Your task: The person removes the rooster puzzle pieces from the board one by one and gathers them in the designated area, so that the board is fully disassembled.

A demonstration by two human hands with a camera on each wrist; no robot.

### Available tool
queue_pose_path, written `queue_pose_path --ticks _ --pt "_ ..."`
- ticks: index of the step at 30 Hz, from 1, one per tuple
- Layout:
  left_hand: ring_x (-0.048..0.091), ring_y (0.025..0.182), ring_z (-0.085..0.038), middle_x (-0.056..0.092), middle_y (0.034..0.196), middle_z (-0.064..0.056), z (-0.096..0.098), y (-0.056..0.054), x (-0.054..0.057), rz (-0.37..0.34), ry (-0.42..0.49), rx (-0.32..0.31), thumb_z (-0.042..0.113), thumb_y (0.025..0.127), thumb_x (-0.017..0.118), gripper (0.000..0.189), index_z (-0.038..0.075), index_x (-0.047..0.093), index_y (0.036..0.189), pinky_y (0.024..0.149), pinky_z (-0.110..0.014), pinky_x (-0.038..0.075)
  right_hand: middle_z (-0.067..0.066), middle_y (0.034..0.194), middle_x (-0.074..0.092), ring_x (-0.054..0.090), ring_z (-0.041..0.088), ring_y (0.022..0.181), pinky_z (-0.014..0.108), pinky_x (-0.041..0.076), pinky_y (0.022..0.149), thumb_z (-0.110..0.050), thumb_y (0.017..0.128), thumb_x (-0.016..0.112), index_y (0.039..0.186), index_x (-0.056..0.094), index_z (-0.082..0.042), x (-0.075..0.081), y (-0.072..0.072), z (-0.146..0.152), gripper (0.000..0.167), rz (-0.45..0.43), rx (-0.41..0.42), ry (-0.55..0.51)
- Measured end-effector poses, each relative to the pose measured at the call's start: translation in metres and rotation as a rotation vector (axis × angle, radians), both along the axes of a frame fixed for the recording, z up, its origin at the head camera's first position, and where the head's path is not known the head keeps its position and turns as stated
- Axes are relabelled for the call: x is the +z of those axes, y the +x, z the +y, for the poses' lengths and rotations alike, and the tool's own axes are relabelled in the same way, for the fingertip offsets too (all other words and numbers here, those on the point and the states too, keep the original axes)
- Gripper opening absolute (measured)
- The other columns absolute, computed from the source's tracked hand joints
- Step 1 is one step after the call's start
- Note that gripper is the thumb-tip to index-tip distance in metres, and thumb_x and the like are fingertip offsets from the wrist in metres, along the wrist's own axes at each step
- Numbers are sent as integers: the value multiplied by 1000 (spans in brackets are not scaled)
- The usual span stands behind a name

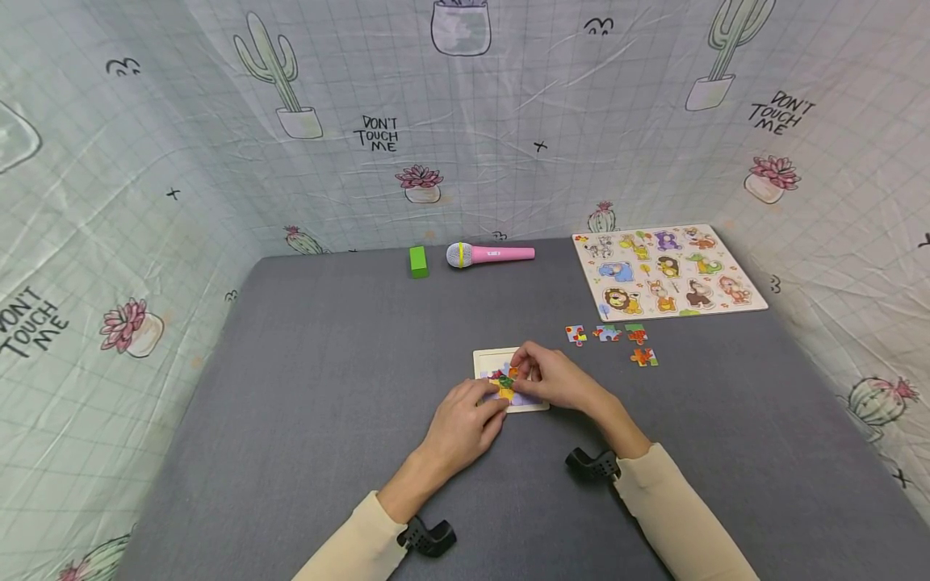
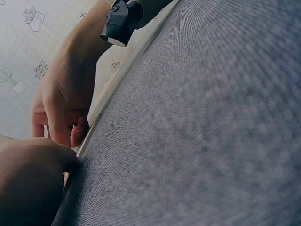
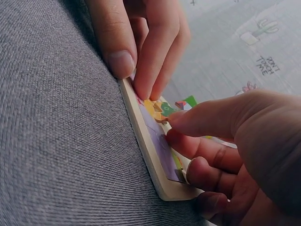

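Left hand (image 1: pixel 461 424): I see relaxed fingertips resting on the tray (image 1: pixel 494 353).
Right hand (image 1: pixel 558 381): thumb and finger pinch a piece (image 3: pixel 167 110) over the tray.
Piece grip: I'd judge it light, stiff; edges suit best.
Tray contents: coloured pieces, partly hidden.
Loose pieces (image 1: pixel 643 357): four, right of the tray.
Board (image 1: pixel 734 305): farther, bearing animals.

A screened-off space, whether in a home or a studio cannot be told: creased cactus-print cloth (image 1: pixel 494 105) rises along the far, left and right edges of a grey counter (image 1: pixel 312 403).
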State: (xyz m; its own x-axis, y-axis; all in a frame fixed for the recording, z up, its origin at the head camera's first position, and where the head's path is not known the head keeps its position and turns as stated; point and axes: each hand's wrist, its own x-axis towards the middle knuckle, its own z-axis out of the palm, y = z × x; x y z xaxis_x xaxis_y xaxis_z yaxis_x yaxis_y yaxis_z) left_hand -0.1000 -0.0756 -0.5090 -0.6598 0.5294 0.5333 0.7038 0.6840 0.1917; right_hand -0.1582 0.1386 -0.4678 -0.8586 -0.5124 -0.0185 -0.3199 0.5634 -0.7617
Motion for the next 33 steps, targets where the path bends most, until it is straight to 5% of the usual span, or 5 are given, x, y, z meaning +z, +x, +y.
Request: queue_pose_path --ticks 13,25,33 --pt "66 103 -19 69 108 -4 0 -2 -3 59 14 -7 20 89 74 10 16 78 97 97 -39 53 4 90 69 55 10 71 22 45 62 -13 93 71 113 61 -6 2 0 2 24 -1 -51 -39" --pt "66 107 -19 69 111 -3 0 1 -1 11 2 1 21 92 71 12 17 79 100 100 -39 52 3 89 70 56 6 68 22 46 61 -15 95 68 122 65 -6 1 2 5 28 85 -118 -34" --pt "66 106 -21 69 109 -5 0 1 0 31 20 -3 20 89 74 10 16 79 97 99 -40 52 2 84 69 54 9 69 22 44 61 -20 93 72 108 71 -7 3 5 7 19 94 -178 -1"
